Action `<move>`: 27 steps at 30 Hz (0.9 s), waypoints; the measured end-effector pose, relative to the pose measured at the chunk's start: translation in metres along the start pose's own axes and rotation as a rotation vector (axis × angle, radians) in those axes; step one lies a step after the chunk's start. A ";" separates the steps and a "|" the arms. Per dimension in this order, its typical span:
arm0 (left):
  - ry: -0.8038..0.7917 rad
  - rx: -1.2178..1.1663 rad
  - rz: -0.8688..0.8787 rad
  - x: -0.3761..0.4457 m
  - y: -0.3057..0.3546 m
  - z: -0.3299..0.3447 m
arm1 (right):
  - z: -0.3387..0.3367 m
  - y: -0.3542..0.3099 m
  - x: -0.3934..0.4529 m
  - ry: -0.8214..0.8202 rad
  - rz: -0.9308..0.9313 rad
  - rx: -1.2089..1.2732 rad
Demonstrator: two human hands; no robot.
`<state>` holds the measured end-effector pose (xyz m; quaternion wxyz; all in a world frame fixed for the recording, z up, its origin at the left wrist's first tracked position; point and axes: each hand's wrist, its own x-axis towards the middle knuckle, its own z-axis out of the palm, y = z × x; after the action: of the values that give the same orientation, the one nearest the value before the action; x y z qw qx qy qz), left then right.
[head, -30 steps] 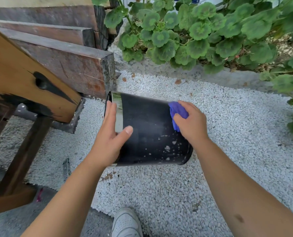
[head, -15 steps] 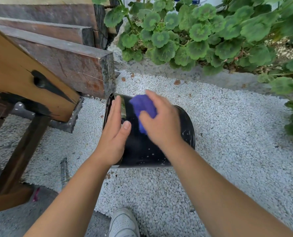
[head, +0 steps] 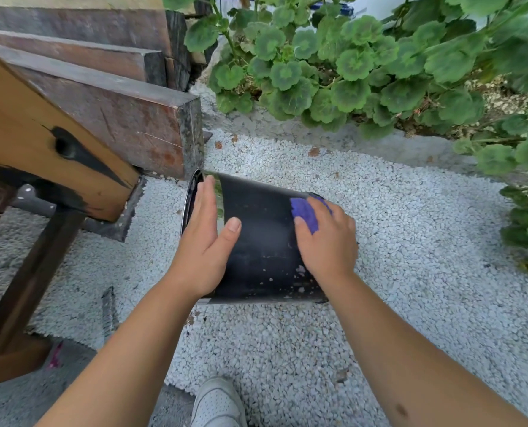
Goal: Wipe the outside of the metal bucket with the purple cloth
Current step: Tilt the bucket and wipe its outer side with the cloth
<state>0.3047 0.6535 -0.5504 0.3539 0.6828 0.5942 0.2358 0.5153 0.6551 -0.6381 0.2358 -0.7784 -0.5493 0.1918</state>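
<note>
A black metal bucket [head: 262,241] lies on its side on white gravel, its open mouth facing left and its base to the right. Pale specks dot its lower right side. My left hand [head: 208,241] grips the bucket near the shiny rim, thumb across the side. My right hand [head: 325,241] presses the purple cloth [head: 305,212] flat against the bucket's outside near the base end. Only part of the cloth shows beyond my fingers.
Dark wooden beams [head: 117,118] and a slanted brown wooden plank [head: 40,143] on a frame stand left of the bucket. Leafy green plants [head: 349,72] fill the back and right. White gravel [head: 410,241] surrounds the bucket. My white shoe [head: 218,402] is at the bottom.
My right hand swept the cloth from the base end leftward to near the rim, then back right toward the base. The left hand kept its grip at the rim.
</note>
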 end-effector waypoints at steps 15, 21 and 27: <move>-0.093 0.109 0.279 -0.030 -0.017 -0.007 | 0.001 0.024 0.004 0.037 0.186 0.157; -0.135 0.059 0.252 -0.021 0.012 0.002 | -0.015 0.034 0.022 -0.028 0.241 0.365; -0.031 0.101 0.064 0.005 0.023 -0.001 | -0.033 0.012 0.046 -0.169 0.218 0.439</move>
<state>0.3195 0.6578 -0.5324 0.3205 0.7220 0.5775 0.2060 0.5577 0.6904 -0.6204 0.3305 -0.7442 -0.4251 0.3952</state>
